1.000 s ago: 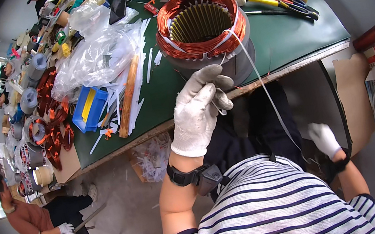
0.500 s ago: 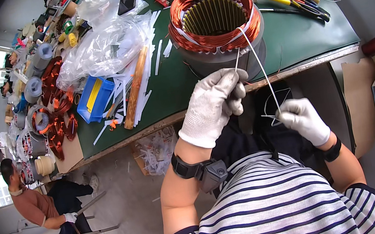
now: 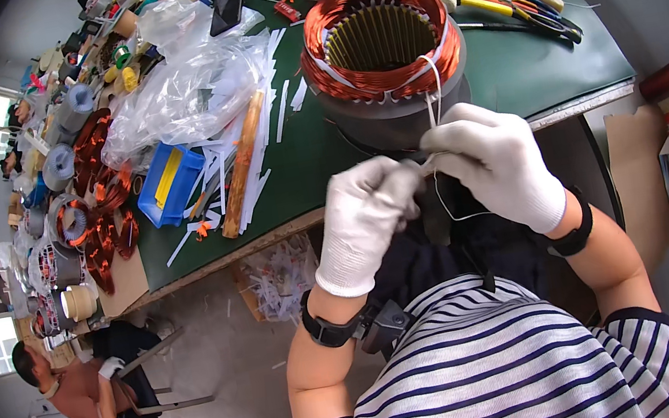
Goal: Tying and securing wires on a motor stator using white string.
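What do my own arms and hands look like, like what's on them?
Your left hand and right hand wear white knitted gloves. Each wrist has a black strap, the left with a dark grey boxy device. Short white fabric sleeves have navy stripes and dark hems.

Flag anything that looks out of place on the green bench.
White strips lie scattered beside the wooden stick, left of the copper-wound stator, some pointing different ways; that looks untidy. No damage stands out.

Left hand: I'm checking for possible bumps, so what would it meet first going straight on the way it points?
The left hand would probably meet the right hand first, near the white cord, though depth is unclear in this view.
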Motion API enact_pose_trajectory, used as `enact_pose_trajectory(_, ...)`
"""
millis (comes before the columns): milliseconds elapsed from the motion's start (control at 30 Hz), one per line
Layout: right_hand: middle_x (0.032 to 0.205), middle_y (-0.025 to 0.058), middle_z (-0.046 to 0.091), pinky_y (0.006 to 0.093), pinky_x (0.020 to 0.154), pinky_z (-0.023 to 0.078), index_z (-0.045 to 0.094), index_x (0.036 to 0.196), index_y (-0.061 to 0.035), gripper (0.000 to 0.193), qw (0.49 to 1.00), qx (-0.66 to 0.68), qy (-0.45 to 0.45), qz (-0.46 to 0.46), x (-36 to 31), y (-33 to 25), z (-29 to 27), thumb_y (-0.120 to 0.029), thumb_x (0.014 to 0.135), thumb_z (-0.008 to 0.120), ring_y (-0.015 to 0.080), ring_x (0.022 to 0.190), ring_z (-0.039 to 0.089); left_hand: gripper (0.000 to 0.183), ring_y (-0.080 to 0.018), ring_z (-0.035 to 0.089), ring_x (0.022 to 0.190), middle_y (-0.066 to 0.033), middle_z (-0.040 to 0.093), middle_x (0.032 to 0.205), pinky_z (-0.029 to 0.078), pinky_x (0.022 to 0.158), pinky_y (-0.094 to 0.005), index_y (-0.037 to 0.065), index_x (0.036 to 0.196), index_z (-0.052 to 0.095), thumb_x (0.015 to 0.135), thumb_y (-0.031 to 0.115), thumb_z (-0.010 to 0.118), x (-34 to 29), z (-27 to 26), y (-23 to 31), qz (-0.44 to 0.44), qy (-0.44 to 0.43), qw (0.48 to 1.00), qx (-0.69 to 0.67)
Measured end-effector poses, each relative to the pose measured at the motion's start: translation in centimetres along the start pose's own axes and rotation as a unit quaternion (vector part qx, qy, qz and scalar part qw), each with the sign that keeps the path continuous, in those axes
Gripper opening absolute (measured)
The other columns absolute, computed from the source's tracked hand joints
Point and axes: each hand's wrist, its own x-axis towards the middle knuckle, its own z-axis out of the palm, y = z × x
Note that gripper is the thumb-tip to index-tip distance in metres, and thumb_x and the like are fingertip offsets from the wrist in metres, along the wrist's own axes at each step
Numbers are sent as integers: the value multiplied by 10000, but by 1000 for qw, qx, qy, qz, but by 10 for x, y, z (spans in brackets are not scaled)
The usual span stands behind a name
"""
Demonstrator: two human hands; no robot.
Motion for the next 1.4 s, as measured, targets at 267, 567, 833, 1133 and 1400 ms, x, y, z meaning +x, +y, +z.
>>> enact_pose_trajectory(267,811,130,605,313,655,481,642,883,20,123,978,137,42,152,-2,-10,-12,5,762,655,248,714,611,100,-131,574,595,-23,614,737,453,563,-237,29,889,680,829,109,682,19,19,0,176,79,978,83)
enact_pose_trajectory(567,816,167,618,332,646,507,638,923,20,165,992,95,-35,73,15,-8,-12,-48,775,661,308,714,638,78,-277,618,584,-114,599,710,511,578,-384,39,779,586,736,-7,631,10,17,7,338,129,900,243)
enact_pose_trajectory(833,719,26,581,251,627,459,618,892,40,156,856,344,-97,374,26,-12,-16,-108,886,570,78,676,527,148,-297,634,677,-135,648,827,521,632,-362,27,897,607,759,-4,650,7,8,-3,442,223,765,413)
enact_pose_trajectory(1133,692,41,577,246,601,444,615,873,70,185,880,316,-77,346,22,-15,-5,-110,879,572,71,656,506,146,-295,647,721,-124,661,836,520,657,-380,29,873,625,739,12,680,9,8,-11,426,243,734,470)
enact_pose_trajectory(1400,683,67,585,272,598,453,613,877,80,197,871,322,-65,367,25,-17,-2,-114,870,576,82,638,504,189,-269,633,718,-93,651,832,514,704,-375,39,879,621,705,51,693,11,12,-9,453,223,700,505)
